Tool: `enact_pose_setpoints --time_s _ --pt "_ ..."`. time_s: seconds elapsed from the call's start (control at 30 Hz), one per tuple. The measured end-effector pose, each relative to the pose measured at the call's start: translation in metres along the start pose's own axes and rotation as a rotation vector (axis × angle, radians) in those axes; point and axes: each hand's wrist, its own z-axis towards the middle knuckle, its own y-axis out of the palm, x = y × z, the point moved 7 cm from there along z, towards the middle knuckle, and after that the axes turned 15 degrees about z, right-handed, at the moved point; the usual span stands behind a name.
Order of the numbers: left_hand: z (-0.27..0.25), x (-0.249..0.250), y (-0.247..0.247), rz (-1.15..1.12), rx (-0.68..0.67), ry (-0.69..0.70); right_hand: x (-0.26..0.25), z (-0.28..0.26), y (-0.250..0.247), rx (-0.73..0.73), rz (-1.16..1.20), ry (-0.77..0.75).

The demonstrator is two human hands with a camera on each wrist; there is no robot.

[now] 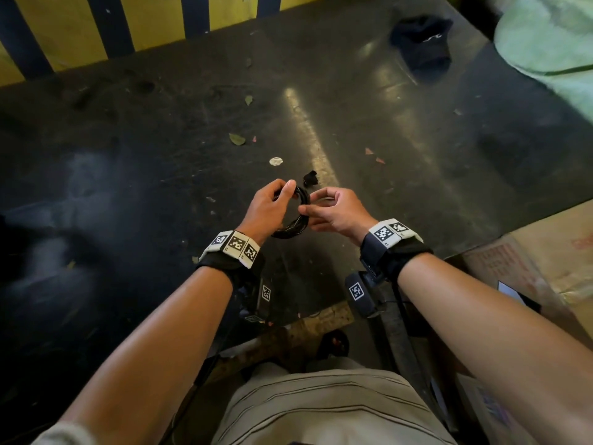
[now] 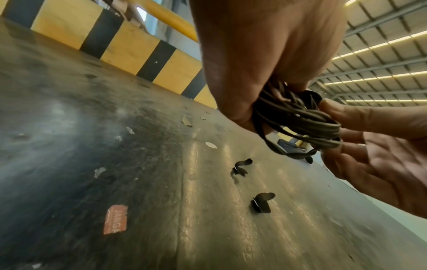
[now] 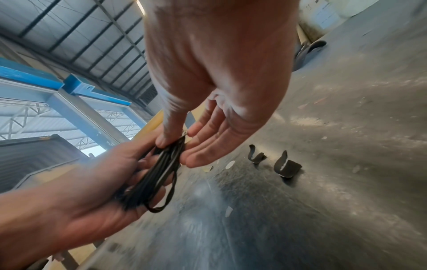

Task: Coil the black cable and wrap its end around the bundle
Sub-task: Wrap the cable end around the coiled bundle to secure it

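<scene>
— Two hands, one bundle. See the left hand [image 1: 269, 207]? It is curled round the far-left side of the coiled black cable [image 1: 293, 216], thumb on top, keeping the loops stacked so they don't spring apart.

— And the coil hangs in the air between the hands, above the dark surface [image 1: 160, 149], not lying on it?

— Yes, held up just in front of the person. From the left wrist view the loops [image 2: 298, 117] sit packed together, with one slack loop drooping under the rest.

— What about the right hand [image 1: 333, 210]?

— It pinches the right side of the coil. In the right wrist view the thumb presses the strands [image 3: 166, 164] against the forefinger, while the other fingers [image 3: 203, 146] lie fairly straight and spread beneath, holding nothing themselves.

— So one hand anchors and the other works?

— That's my reading: the left steadies the bundle, the right is placed to lead the loose end round it. I can't make out the cable's end itself, so I can't say whether any wrap is on.

— Those black scraps beyond the hands?

— Two short curled black strips [image 3: 286, 167] on the surface, apart from the hands. Farther off to the right lies a dark cap [image 1: 422, 41], and a cardboard box [image 1: 529, 252] sits at the right edge.
</scene>
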Motion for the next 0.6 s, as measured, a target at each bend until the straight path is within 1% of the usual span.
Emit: enact_pose_setpoints --time_s 0.17,0.33,0.5,0.6 --pt "0.003 -0.004 0.011 -0.032 -0.039 -0.016 0.001 -0.004 -0.016 -0.039 0.063 0.037" --pt "0.005 -0.005 0.021 -0.038 -0.048 -0.034 0.003 -0.008 -0.028 -0.067 0.037 0.068" --pt "0.011 -0.004 0.022 -0.038 -0.052 -0.037 0.001 0.0 -0.048 0.07 -0.044 0.042" --pt "0.016 -0.007 0.02 0.014 -0.062 -0.049 -0.001 0.009 -0.059 0.109 -0.117 0.06"
